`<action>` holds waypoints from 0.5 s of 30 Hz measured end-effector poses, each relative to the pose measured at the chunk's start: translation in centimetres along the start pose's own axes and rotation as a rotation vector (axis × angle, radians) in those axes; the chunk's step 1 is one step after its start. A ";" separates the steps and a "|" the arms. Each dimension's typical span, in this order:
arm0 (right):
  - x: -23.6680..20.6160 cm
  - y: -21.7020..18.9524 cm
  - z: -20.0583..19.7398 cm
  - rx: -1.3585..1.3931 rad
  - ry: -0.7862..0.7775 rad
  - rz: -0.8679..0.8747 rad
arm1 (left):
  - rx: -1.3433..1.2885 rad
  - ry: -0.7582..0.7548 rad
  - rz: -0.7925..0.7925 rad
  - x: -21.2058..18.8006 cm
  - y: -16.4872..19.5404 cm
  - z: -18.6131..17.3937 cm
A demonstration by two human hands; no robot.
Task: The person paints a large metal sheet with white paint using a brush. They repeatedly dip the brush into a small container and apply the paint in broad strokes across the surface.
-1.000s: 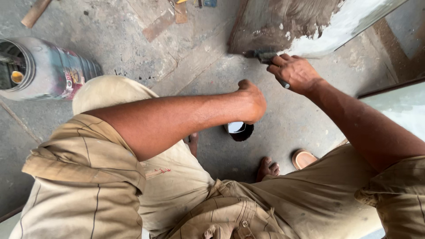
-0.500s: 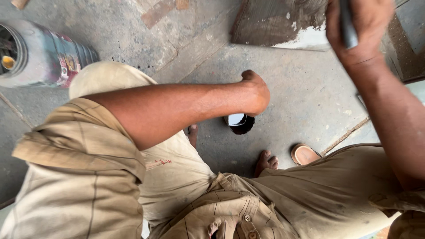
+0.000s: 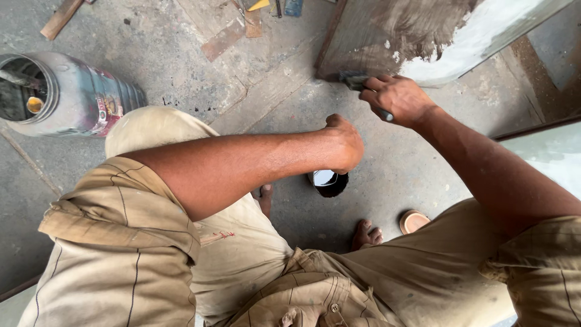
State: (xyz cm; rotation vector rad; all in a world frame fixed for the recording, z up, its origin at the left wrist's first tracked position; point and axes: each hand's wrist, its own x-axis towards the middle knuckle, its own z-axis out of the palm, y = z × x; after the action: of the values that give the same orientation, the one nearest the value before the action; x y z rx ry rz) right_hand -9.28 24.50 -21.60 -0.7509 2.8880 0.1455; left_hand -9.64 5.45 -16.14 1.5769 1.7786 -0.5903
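1. Your right hand (image 3: pixel 396 97) reaches forward with the arm stretched out from the lower right, knuckles up.
2. Its grip is clamped on a brush (image 3: pixel 363 85), whose bristles touch the lower edge of the board (image 3: pixel 387 36) leaning ahead of you.
3. Your left hand (image 3: pixel 345 142) hangs off your knee in a loose fist, the grip together and holding nothing.
4. A small tin (image 3: pixel 328 181) sits on the floor (image 3: pixel 399 175) just below that fist, between your feet.
5. A large can (image 3: pixel 66 94) lies on the floor at far left.
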 end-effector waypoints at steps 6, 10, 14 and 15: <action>-0.9 -0.1 -1.8 -0.060 -0.035 0.048 | 0.074 -0.010 0.023 0.0 -0.6 0.9; -1.8 0.5 -3.8 -0.024 0.291 0.012 | 0.073 0.017 0.010 0.5 -0.6 1.0; -3.8 3.8 -6.9 -0.052 0.567 0.291 | 0.024 0.082 -0.004 0.7 -0.9 0.5; -4.2 5.3 -7.9 -0.233 0.454 0.556 | 0.017 0.084 -0.005 0.7 -1.1 0.3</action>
State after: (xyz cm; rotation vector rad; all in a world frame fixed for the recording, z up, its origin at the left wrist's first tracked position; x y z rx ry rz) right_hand -9.26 30.04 -12.83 0.0323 3.4851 0.4292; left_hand -10.66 5.47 -16.96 1.6311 1.8444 -0.5502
